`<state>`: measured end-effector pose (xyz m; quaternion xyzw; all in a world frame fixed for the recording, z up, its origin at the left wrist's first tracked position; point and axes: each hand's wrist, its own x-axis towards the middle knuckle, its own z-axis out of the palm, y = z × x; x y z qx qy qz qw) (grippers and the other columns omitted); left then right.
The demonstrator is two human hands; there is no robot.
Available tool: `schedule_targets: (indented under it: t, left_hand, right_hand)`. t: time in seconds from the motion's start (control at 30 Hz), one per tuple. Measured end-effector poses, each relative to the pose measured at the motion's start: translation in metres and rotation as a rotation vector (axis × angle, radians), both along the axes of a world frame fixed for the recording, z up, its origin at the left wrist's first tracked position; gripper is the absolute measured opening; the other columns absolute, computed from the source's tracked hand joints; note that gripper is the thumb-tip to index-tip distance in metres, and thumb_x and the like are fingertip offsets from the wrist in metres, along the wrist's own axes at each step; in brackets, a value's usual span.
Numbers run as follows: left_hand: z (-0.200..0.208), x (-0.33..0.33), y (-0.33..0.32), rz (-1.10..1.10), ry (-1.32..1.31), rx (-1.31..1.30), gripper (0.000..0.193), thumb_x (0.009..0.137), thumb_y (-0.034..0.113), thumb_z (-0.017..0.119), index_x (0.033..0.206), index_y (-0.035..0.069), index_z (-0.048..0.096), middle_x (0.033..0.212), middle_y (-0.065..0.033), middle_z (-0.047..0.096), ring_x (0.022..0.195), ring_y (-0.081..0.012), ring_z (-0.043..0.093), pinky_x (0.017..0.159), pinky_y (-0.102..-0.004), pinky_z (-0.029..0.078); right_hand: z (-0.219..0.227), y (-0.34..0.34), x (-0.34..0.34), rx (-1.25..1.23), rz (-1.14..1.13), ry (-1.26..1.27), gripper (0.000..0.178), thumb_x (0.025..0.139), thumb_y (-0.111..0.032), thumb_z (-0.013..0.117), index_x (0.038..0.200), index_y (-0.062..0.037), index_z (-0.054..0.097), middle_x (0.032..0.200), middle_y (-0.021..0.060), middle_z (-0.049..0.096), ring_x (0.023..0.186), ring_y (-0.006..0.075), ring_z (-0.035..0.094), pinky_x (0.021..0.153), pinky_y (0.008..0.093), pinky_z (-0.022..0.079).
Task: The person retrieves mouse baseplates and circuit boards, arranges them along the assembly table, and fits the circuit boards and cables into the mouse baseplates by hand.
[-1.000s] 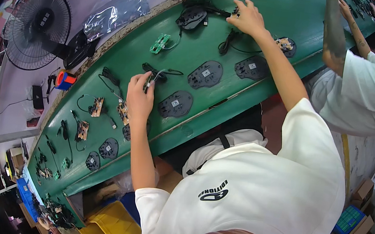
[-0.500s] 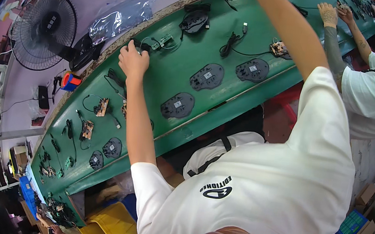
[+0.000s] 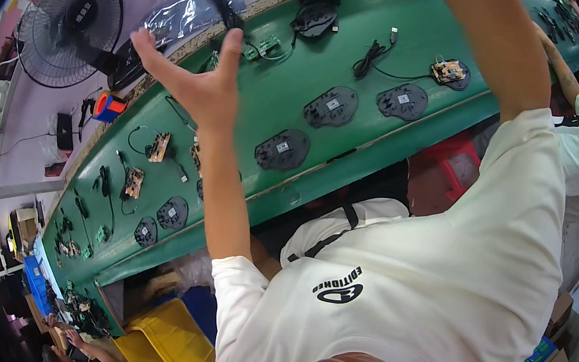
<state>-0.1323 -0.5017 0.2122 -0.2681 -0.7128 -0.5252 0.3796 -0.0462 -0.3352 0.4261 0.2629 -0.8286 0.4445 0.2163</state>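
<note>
Left hand (image 3: 195, 84) hovering open, fingers spread, holding nothing, above long green tabletop (image 3: 338, 53); dark oval plastic shell (image 3: 283, 150) lying nearby; right hand seemingly out of frame.

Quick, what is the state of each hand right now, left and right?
Left hand: open, fingers spread, raised above the green belt, holding nothing.
Right hand: out of the picture past the top edge; cannot be told.

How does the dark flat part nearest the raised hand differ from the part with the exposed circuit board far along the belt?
The near dark part is plain dark with one small pale label; the far part carries a tan circuit board with a black cable trailing off. The near one lies closer to the left hand. Both rest flat on the green belt.
</note>
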Motion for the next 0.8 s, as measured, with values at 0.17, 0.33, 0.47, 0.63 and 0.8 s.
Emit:
schedule_targets:
  t: [0.17, 0.33, 0.47, 0.63, 0.8]
  left_hand:
    - [0.014, 0.025, -0.049, -0.436, -0.237, 0.107, 0.018, 0.102, 0.007, 0.056, 0.107, -0.008, 0.064, 0.072, -0.0050, 0.063, 0.063, -0.0089, 0.058, 0.062, -0.0202, 0.046]
    - [0.004, 0.106, -0.115, -0.796, -0.738, 0.383, 0.023, 0.104, 0.017, 0.049, 0.093, -0.003, 0.051, 0.052, 0.0044, 0.033, 0.039, -0.0067, 0.029, 0.037, -0.0250, 0.020]
    - [-0.006, 0.155, -0.136, -0.959, -0.572, 0.460, 0.030, 0.102, 0.022, 0.056, 0.097, -0.007, 0.054, 0.050, -0.0004, 0.039, 0.037, -0.0069, 0.031, 0.035, -0.0264, 0.021]
    - [0.019, 0.163, -0.145, -1.245, -0.330, 0.376, 0.028, 0.097, 0.008, 0.056, 0.077, -0.012, 0.060, 0.053, -0.0063, 0.053, 0.036, -0.0117, 0.043, 0.034, -0.0255, 0.031]
    - [0.033, 0.167, -0.153, -1.168, -0.250, 0.357, 0.030, 0.094, 0.001, 0.053, 0.065, -0.008, 0.056, 0.050, -0.0049, 0.050, 0.035, -0.0117, 0.042, 0.033, -0.0256, 0.029]
  right_hand:
    - [-0.012, -0.024, 0.021, -0.175, 0.388, -0.426, 0.029, 0.085, -0.023, 0.074, 0.108, -0.0059, 0.070, 0.088, 0.0043, 0.069, 0.080, 0.0087, 0.062, 0.068, 0.0242, 0.050]
    - [-0.148, 0.014, 0.014, -0.205, 0.635, -0.534, 0.050, 0.090, -0.037, 0.070, 0.129, -0.0075, 0.061, 0.102, 0.0061, 0.068, 0.094, 0.0176, 0.064, 0.085, 0.0296, 0.052]
    - [-0.240, 0.070, -0.024, 0.117, 0.036, -0.359, 0.063, 0.087, -0.041, 0.073, 0.138, -0.0092, 0.054, 0.125, 0.0120, 0.062, 0.116, 0.0228, 0.058, 0.097, 0.0384, 0.049]
    - [-0.349, 0.125, -0.100, 0.726, -0.532, 0.084, 0.052, 0.087, -0.038, 0.070, 0.129, -0.0086, 0.061, 0.124, 0.0136, 0.064, 0.117, 0.0331, 0.058, 0.101, 0.0460, 0.044]
    - [-0.309, 0.107, -0.101, 0.235, -0.672, 0.042, 0.030, 0.094, -0.037, 0.063, 0.104, -0.0093, 0.071, 0.088, 0.0134, 0.071, 0.083, 0.0286, 0.070, 0.071, 0.0393, 0.053]
